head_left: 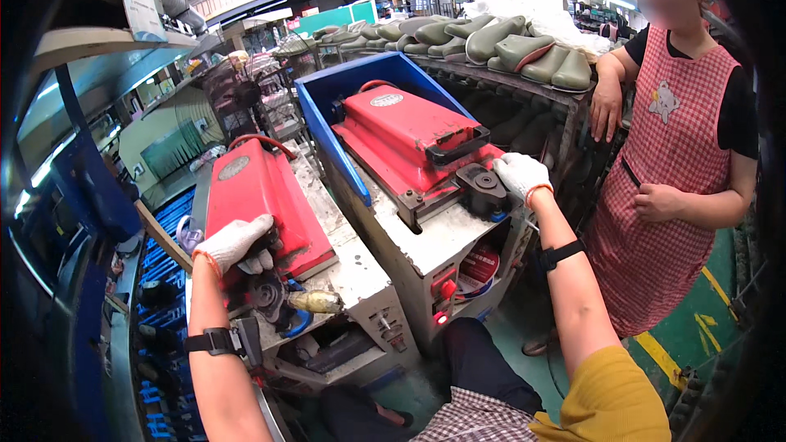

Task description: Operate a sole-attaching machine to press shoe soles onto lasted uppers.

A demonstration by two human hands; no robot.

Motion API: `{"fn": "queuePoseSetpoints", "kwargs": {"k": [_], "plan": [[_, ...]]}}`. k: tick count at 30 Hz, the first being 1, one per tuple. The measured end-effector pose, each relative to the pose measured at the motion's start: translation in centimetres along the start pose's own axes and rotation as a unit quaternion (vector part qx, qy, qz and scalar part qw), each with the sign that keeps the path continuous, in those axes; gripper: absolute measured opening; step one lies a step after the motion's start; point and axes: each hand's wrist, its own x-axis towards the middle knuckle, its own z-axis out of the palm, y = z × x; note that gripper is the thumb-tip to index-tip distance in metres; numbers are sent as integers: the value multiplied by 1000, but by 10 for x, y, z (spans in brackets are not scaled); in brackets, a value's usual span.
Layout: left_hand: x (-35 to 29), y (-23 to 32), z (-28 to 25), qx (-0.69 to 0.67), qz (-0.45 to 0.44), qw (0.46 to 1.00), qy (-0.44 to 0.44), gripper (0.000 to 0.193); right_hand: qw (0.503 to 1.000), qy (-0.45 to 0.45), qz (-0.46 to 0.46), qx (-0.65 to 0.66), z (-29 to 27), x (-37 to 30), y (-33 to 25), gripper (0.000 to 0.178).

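Red lid on the right (401,119) sits flat on its machine, the far half boxed in by a blue housing (327,119), and a matching left lid (254,196) lies on the machine to its left. Two machines, one person, and a hand on each, which is what bugs me.

Left hand (233,247) looks wrapped round the dark handle (268,239) at the near end of its lid. Right hand (522,178) is at the near right corner of the other one, against the black latch (483,184); can't tell if those fingers actually grip it or just rest there.

Pinching is my main worry. If either lid shifts while a glove is near its edge, fingertips could get caught, and loose knit fabric might snag on the latch too. With the arms spread this wide, a slip on one side would be easy to miss while watching the other.

There's also a red light (442,318) glowing on the near face of the right machine, so I'd guess it's powered. If the lids run hot (no way to see that), thin gloves wouldn't help much.

Last thing: the co-worker (679,147) stands close on the right, near that right elbow. One sudden pull back and they could get bumped.
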Motion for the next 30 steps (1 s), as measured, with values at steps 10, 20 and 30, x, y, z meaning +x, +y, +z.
{"fn": "queuePoseSetpoints", "kwargs": {"k": [10, 20, 30], "plan": [[0, 1, -2, 6, 11, 1000, 8, 70, 1000, -5, -1, 9, 2, 2, 1, 51], [-1, 3, 2, 10, 7, 1000, 23, 71, 1000, -9, 5, 2, -2, -1, -1, 51], [2, -4, -1, 6, 9, 999, 37, 70, 1000, -10, 1, -1, 1, 1, 0, 50]]}}
